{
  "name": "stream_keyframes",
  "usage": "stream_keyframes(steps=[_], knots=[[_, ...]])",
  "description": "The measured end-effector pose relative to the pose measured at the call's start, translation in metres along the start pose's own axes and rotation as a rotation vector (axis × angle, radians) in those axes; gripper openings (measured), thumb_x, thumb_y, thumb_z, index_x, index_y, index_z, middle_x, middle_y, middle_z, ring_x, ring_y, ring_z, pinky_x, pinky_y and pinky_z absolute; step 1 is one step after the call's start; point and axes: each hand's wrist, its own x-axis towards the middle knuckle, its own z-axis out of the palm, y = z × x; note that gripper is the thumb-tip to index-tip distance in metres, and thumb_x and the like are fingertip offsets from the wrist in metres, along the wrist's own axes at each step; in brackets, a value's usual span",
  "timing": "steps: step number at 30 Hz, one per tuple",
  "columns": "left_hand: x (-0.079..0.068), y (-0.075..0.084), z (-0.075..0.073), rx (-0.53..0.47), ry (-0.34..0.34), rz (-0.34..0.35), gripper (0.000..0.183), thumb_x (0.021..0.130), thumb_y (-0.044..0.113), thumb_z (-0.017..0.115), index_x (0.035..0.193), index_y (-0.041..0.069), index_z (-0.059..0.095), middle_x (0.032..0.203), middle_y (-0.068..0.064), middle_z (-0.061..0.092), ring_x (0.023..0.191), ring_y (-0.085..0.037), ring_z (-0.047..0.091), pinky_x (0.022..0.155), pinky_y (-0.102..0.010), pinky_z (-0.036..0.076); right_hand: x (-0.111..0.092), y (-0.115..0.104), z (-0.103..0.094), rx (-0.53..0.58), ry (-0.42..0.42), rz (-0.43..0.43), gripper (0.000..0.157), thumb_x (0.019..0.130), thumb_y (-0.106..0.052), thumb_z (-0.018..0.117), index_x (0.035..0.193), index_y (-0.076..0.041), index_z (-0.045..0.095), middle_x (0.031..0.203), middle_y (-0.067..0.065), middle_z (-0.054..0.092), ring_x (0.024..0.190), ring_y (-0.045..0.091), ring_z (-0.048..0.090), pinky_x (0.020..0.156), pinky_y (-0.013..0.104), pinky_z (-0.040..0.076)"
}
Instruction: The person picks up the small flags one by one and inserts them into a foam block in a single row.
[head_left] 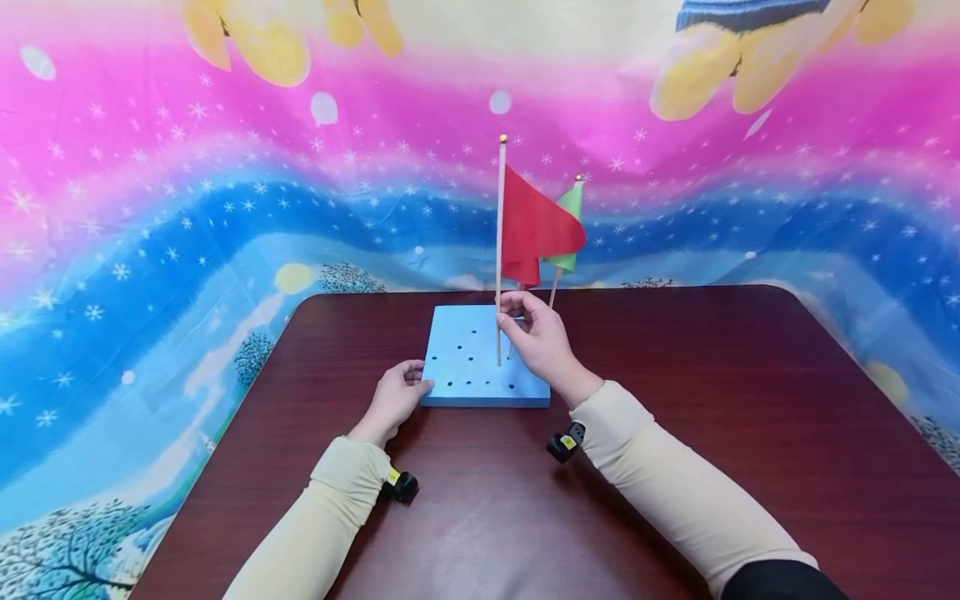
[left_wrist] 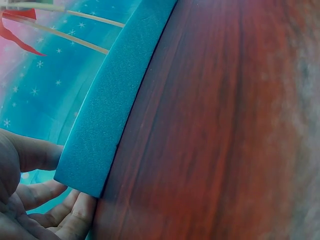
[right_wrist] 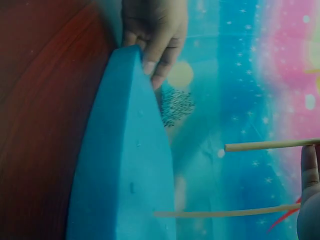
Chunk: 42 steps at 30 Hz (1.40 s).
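My right hand (head_left: 542, 337) pinches the thin wooden pole of a red flag (head_left: 528, 221) between thumb and fingers. The pole (right_wrist: 265, 145) stands upright, its lower tip apart from the blue board (head_left: 450, 371) in the right wrist view. Small holes dot the board's top. My left hand (head_left: 393, 400) grips the board's front left side, thumb at the upper edge, fingers (left_wrist: 75, 215) around the corner by the table. A green flag (head_left: 574, 198) stands behind the red one. A second red flag, partly hidden, shows behind it too; two poles (left_wrist: 85, 44) rise past the board's edge in the left wrist view.
The dark brown wooden table (head_left: 720, 400) lies under the board and both forearms. Behind its far edge hangs a colourful printed cloth (head_left: 187, 167). A small black camera (head_left: 401, 486) sits on the left wrist, another (head_left: 566, 443) on the right.
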Motion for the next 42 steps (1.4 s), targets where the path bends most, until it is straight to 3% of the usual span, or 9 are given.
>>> stream_keyframes(steps=[8, 15, 27, 42], knots=[[0.0, -0.001, 0.0, 0.003, -0.005, -0.003, 0.048, 0.099, 0.007, 0.066, 0.143, -0.006, 0.054, 0.129, -0.023, 0.059, 0.121, -0.036, 0.058, 0.097, -0.047, 0.05, 0.003, 0.021, 0.018, -0.107, -0.024, -0.074, 0.018, 0.098, 0.003, 0.066, 0.115, 0.006, 0.066, 0.103, 0.017, 0.067, 0.097, 0.03, 0.065, 0.086, 0.043, 0.058], [0.0, -0.001, -0.001, -0.006, 0.01, -0.006, 0.048, 0.099, 0.006, 0.066, 0.144, -0.006, 0.053, 0.129, -0.024, 0.058, 0.122, -0.037, 0.057, 0.098, -0.048, 0.05, 0.007, 0.034, 0.036, -0.139, -0.043, -0.128, 0.016, 0.098, 0.004, 0.065, 0.114, 0.005, 0.065, 0.104, 0.017, 0.066, 0.1, 0.031, 0.066, 0.089, 0.044, 0.057], [0.002, -0.002, 0.001, -0.013, 0.008, -0.011, 0.047, 0.099, 0.007, 0.067, 0.142, -0.005, 0.055, 0.127, -0.021, 0.06, 0.12, -0.035, 0.059, 0.096, -0.046, 0.051, 0.008, 0.043, 0.058, -0.202, -0.01, -0.078, 0.017, 0.1, 0.0, 0.064, 0.117, 0.004, 0.063, 0.11, 0.017, 0.065, 0.105, 0.03, 0.063, 0.094, 0.043, 0.056], [0.002, -0.002, 0.0, -0.02, 0.004, -0.01, 0.047, 0.098, 0.007, 0.067, 0.142, -0.005, 0.055, 0.126, -0.022, 0.06, 0.119, -0.035, 0.059, 0.096, -0.046, 0.051, 0.011, 0.056, 0.061, -0.186, -0.015, 0.033, 0.021, 0.102, -0.002, 0.064, 0.122, 0.003, 0.061, 0.115, 0.017, 0.063, 0.109, 0.029, 0.063, 0.097, 0.042, 0.054]])
